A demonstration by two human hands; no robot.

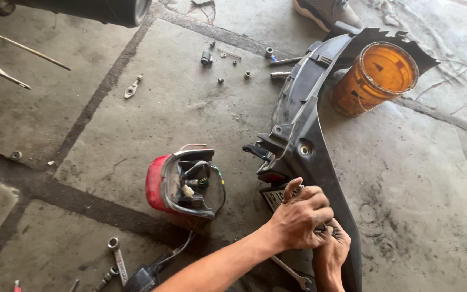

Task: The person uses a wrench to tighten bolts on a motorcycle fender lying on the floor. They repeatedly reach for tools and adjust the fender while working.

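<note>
A long black plastic fender lies on the concrete floor. My left hand reaches across from the lower left, fingers curled over the fender's lower part beside a small plate. A bit of bright metal shows at its thumb; what it grips is mostly hidden. My right hand sits just below and under it, closed against the fender's edge. A red tail light unit with loose wires lies to the left of the hands.
An orange plastic bucket rests against the fender's far end. Bolts and nuts and a small bracket are scattered beyond. Spanners lie near my arm, another spanner lies under it. Someone's shoe is at top.
</note>
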